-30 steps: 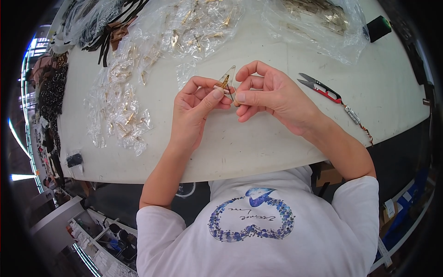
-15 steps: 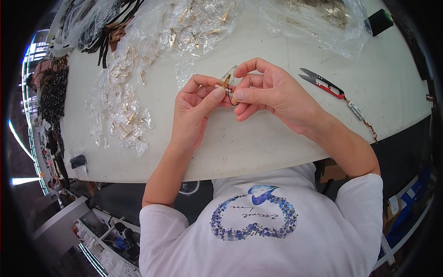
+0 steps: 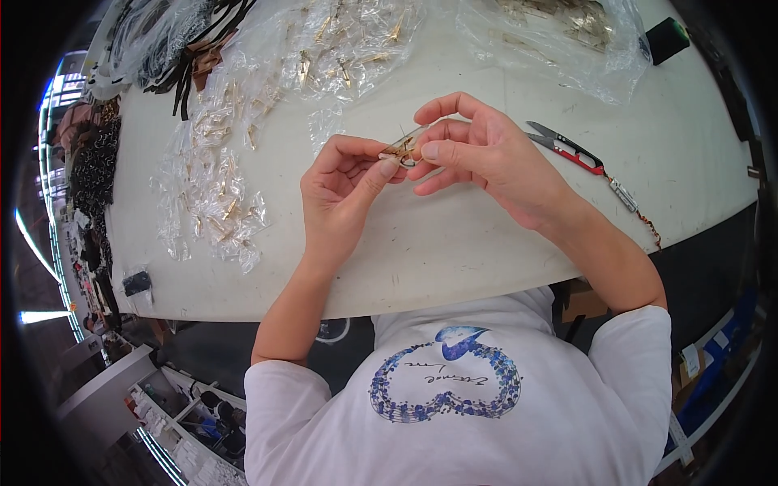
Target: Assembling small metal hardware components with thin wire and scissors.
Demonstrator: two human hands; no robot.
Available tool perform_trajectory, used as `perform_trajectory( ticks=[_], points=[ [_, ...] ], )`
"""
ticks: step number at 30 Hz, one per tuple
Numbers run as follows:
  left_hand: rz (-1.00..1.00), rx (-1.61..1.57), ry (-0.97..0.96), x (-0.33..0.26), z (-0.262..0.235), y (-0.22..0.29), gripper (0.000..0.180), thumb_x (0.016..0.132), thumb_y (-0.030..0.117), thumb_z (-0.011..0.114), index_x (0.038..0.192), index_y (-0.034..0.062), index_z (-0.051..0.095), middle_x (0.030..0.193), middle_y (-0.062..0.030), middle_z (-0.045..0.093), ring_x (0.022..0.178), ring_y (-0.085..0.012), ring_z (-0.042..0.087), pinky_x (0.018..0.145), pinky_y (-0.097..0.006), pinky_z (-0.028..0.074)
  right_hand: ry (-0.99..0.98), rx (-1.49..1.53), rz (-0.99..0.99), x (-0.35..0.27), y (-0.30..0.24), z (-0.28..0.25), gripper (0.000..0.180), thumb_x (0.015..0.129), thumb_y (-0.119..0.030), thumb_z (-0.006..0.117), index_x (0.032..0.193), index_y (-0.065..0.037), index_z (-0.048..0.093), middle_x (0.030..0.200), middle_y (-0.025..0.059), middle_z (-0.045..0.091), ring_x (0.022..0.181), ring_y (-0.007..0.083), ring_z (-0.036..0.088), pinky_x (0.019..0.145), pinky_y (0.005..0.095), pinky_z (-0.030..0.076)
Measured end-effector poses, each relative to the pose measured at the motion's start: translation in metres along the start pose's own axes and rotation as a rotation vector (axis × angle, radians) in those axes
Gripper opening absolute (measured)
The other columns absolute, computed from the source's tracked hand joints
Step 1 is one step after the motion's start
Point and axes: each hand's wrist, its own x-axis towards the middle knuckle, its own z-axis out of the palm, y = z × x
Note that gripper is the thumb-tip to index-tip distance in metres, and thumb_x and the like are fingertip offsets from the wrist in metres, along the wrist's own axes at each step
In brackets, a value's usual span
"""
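Both hands meet above the table [image 3: 454,243]: the left hand [image 3: 344,190] and right hand [image 3: 486,154] each keep a fingertip grip closed on a small gold clip [image 3: 399,149]. Such thin pinches could let it twist free and drop among the bagged clips [image 3: 219,202] at left.

**Metal, film and a matt tabletop**

The small piece [image 3: 399,150] pinched between the left hand [image 3: 344,190] and right hand [image 3: 486,158] looks like gold-toned metal with a dull shine. The table [image 3: 454,251] is pale, smooth and matt. Far left, crinkled clear plastic bags [image 3: 212,202] are glossy, holding more brass-coloured metal bits. On the right lie snips [image 3: 567,147] with bright steel blades and red, seemingly plastic grips. The person's shirt [image 3: 454,405] is soft white cloth.
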Motion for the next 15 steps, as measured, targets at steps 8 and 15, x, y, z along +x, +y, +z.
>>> perform_trajectory(
  ticks=[8,15],
  points=[
    [-0.377,-0.471,-0.172,0.004,-0.011,0.006,0.009,0.099,0.011,0.063,0.105,0.0041,0.059,0.101,-0.0151,0.071,0.084,-0.0140,0.070,0.079,-0.027,0.059,0.106,-0.906,-0.706,0.005,0.005,-0.005,0.018,0.087,-0.004,0.065,0.106,-0.005,0.066,0.098,0.0074,0.068,0.094,0.0221,0.064,0.082,0.0344,0.052],
    [-0.470,-0.835,-0.236,0.002,-0.016,0.001,0.008,0.099,0.010,0.063,0.105,0.0060,0.059,0.100,-0.0148,0.071,0.082,-0.0122,0.070,0.075,-0.024,0.059,0.196,-1.177,-0.670,0.006,0.008,-0.005,0.007,0.090,-0.008,0.065,0.096,-0.006,0.062,0.084,0.0058,0.067,0.079,0.0188,0.063,0.079,0.0311,0.048]
  ],
)
